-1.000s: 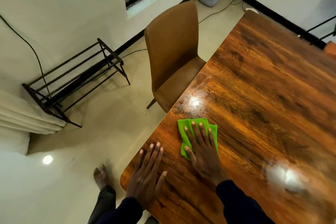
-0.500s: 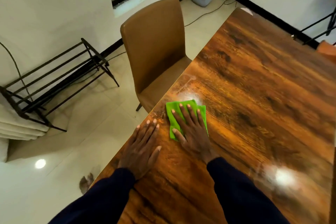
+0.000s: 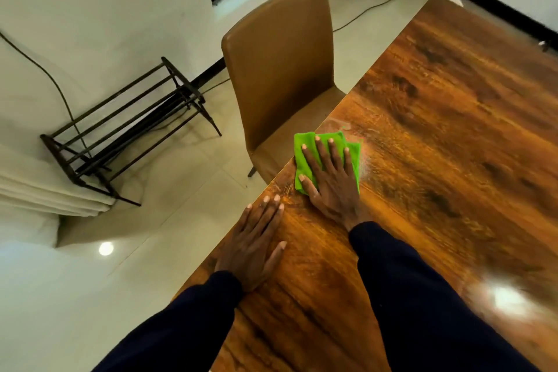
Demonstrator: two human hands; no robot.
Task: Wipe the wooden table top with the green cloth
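The right hand point(image 3: 332, 181) presses flat, fingers straight, on the green cloth point(image 3: 305, 145) at the table point(image 3: 437, 160) edge beside the brown chair point(image 3: 280, 69), while the left hand point(image 3: 253, 244) lies flat and holds nothing.

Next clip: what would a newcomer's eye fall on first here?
The bright green cloth stands out, pressed flat under the right hand at the wooden table's left edge. The left hand rests flat on the table nearer the person, and a tan chair stands tucked against that edge.
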